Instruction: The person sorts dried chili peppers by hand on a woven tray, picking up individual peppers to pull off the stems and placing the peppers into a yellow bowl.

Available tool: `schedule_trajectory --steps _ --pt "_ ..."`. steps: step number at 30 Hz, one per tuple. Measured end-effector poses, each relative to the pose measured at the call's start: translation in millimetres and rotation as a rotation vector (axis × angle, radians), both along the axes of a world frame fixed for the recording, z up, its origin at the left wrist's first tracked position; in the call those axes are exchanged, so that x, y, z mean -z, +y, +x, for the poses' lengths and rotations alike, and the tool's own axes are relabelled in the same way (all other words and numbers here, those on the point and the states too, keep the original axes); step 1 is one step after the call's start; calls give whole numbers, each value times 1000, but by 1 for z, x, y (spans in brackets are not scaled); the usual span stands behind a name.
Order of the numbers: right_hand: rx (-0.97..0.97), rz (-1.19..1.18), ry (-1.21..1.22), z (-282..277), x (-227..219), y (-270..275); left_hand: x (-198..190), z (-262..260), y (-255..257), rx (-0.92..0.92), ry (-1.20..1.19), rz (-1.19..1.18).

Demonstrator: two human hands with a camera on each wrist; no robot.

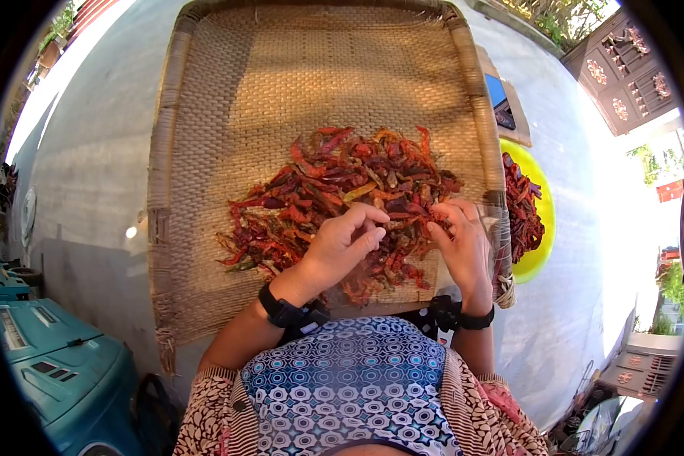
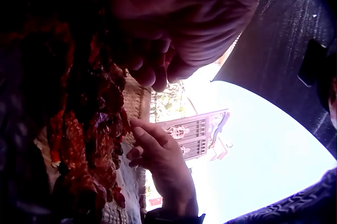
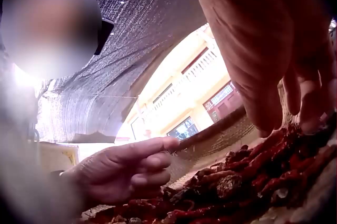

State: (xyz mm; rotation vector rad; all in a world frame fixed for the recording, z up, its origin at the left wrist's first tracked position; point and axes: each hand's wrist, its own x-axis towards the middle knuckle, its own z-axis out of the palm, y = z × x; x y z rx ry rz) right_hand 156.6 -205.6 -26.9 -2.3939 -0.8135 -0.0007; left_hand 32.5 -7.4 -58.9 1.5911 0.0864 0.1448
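Note:
A heap of dried red chili peppers (image 1: 357, 171), wrinkled and mixed with some orange and dark ones, lies on a large woven bamboo tray (image 1: 228, 83). My left hand (image 1: 340, 247) hovers over the near part of the heap. Its thumb and index finger are close together with a small gap, and nothing shows between them; in the right wrist view the left hand (image 3: 124, 171) has its lower fingers bent. At the heap's right edge, my right hand (image 1: 465, 247) pinches a chili pepper between thumb and index finger. The left wrist view shows the right hand's fingertips (image 2: 138, 125) against a red pepper.
A yellow-green basin (image 1: 543, 228) of dark red chilies stands right of the tray. Behind it, a blue-screened device (image 1: 498, 95) lies on a board. A teal plastic box (image 1: 61, 365) stands at lower left on the concrete floor (image 1: 91, 197). The tray has a raised rim (image 1: 162, 152).

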Motion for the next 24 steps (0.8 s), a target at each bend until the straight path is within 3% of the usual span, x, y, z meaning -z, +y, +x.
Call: schedule_trajectory --steps 2,8,12,15,19,22,24 --pt "14 -75 -18 -4 8 9 -1 0 0 -7 10 3" --pt "20 78 12 -4 8 14 -2 1 1 -39 -19 28" --pt "-241 209 137 -23 4 20 -6 1 -1 -74 -68 66" --pt "-380 281 261 -30 0 22 -2 0 3 -16 73 -99" --pt "-396 230 238 -27 3 18 -1 -2 8 159 35 -128" --pt "-274 196 249 -22 -12 9 -10 -2 3 133 27 -6" --pt "-74 188 131 -3 -17 -7 -12 -2 2 65 32 -43"
